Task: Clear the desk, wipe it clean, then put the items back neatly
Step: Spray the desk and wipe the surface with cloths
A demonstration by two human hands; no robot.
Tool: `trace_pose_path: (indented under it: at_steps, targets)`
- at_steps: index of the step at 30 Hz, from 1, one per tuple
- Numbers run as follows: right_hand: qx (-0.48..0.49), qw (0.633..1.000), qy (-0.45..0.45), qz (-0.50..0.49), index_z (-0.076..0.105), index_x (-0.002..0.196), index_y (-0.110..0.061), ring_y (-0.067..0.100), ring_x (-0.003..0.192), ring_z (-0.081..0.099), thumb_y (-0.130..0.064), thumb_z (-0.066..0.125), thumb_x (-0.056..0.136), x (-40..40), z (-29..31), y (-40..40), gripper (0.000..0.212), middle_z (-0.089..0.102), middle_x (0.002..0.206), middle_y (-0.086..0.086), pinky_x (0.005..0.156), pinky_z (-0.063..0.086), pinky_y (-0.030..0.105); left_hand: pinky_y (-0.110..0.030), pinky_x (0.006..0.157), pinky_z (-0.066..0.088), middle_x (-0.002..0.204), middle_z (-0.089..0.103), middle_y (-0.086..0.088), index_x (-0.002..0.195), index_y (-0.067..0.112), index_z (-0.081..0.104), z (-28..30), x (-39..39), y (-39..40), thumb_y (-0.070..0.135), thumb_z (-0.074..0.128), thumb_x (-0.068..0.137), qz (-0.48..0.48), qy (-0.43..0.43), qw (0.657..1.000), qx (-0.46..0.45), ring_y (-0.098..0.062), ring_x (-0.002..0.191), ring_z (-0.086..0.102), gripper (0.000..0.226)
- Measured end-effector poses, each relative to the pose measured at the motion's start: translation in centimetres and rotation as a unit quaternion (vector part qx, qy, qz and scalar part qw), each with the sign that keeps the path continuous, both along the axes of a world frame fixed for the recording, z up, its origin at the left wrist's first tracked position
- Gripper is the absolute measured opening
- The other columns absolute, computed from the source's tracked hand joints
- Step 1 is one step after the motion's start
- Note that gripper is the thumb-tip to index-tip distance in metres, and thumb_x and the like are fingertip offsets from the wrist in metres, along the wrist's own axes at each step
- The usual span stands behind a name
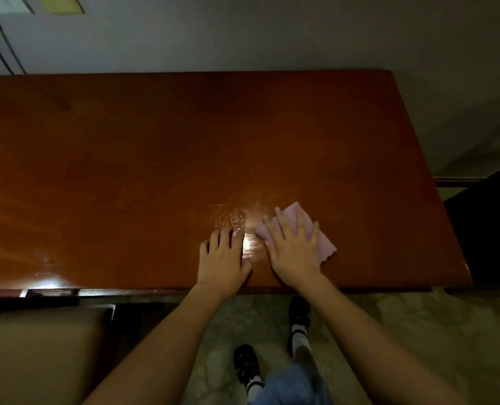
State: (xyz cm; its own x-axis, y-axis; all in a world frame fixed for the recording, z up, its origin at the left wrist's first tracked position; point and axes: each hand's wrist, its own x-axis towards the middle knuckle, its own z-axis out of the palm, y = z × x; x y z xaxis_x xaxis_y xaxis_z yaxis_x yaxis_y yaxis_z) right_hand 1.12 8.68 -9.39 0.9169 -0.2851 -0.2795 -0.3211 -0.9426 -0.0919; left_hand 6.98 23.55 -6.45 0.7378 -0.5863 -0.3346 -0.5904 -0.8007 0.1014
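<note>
The desk [184, 141] is a broad, glossy reddish-brown wooden top with nothing on it but the person's two hands and a pink cloth [316, 229], which lies flat near the front edge, right of centre. The right hand [294, 247] is spread wide on top of the cloth, fingers straight and splayed, pressing it against the wood; it covers the cloth's middle, leaving the far corner and the right edge showing. The left hand [224, 254] rests just beside it on the bare surface, palm down, fingers loosely extended and holding nothing. Between the two hands a bright, streaky patch [250, 232] catches the light, which suggests a damp film left by wiping. Handling assessment: the cloth appears thin, soft and light, with no stiffness of its own, so it will bunch or fold if pushed from one edge. A flat palm over the centre, as shown, is the suitable hold for wiping; a pinch at the exposed far corner would serve for lifting it away. The polished finish looks slick, more so where wet, so the cloth should glide readily and the bracing hand may slide. A chair seat [38, 346] stands at lower left, below the desk's front edge, and the person's dark shoes [300, 314] are visible on the patterned floor.
</note>
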Motion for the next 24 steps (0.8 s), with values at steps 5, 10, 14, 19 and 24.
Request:
trace_pose_path:
  at_steps: [5, 10, 14, 19, 24]
  targets:
    - [-0.003, 0.999, 0.033, -0.024, 0.034, 0.143, -0.03, 0.032, 0.138, 0.024, -0.045, 0.027, 0.091, -6.0, 0.1, -2.6, 0.055, 0.037, 0.15, -0.001, 0.1, 0.02, 0.062, -0.039, 0.109, 0.023, 0.153, 0.018, -0.007, 0.149, 0.019, 0.014, 0.3, -0.3, -4.1, 0.047, 0.033, 0.097, -0.039, -0.001, 0.999, -0.009, -0.025, 0.139, 0.019, 0.062]
    - [-0.001, 0.988, -0.004, -0.155, 0.0, 0.15, -0.036, 0.023, 0.142, -0.016, -0.05, 0.002, 0.093, -8.5, 0.3, -10.5, 0.058, -0.005, 0.159, -0.007, 0.112, -0.001, 0.058, -0.04, 0.11, 0.02, 0.153, 0.016, -0.005, 0.149, 0.021, 0.013, 0.1, -1.0, -7.8, 0.047, 0.034, 0.096, -0.062, 0.008, 0.998, -0.023, -0.024, 0.139, 0.017, 0.063]
    - [0.014, 0.966, -0.021, -0.259, 0.003, 0.151, -0.033, 0.032, 0.145, -0.013, -0.048, 0.012, 0.1, -4.5, 0.3, -14.0, 0.054, -0.003, 0.16, -0.002, 0.113, 0.0, 0.063, -0.04, 0.111, 0.018, 0.153, 0.017, -0.004, 0.149, 0.023, 0.013, -0.2, -0.5, -8.6, 0.049, 0.033, 0.095, -0.058, 0.002, 0.998, -0.032, -0.022, 0.139, 0.017, 0.063]
    - [0.014, 0.979, -0.023, -0.2, 0.001, 0.152, -0.032, 0.035, 0.144, -0.015, -0.046, 0.014, 0.101, 2.0, 0.1, -12.0, 0.055, -0.006, 0.16, -0.002, 0.111, -0.002, 0.065, -0.042, 0.11, 0.018, 0.152, 0.017, -0.002, 0.149, 0.024, 0.014, -0.4, 1.0, -10.1, 0.047, 0.034, 0.095, -0.054, -0.004, 0.998, -0.034, -0.022, 0.138, 0.017, 0.062]
    - [0.013, 0.999, 0.001, -0.053, 0.026, 0.148, -0.027, 0.04, 0.143, 0.016, -0.047, 0.014, 0.094, 0.0, -0.1, -10.1, 0.059, 0.024, 0.156, 0.003, 0.104, 0.019, 0.068, -0.042, 0.11, 0.019, 0.153, 0.016, -0.004, 0.149, 0.023, 0.013, -0.2, 1.7, -11.9, 0.046, 0.036, 0.095, -0.029, 0.007, 0.999, -0.023, -0.024, 0.14, 0.016, 0.063]
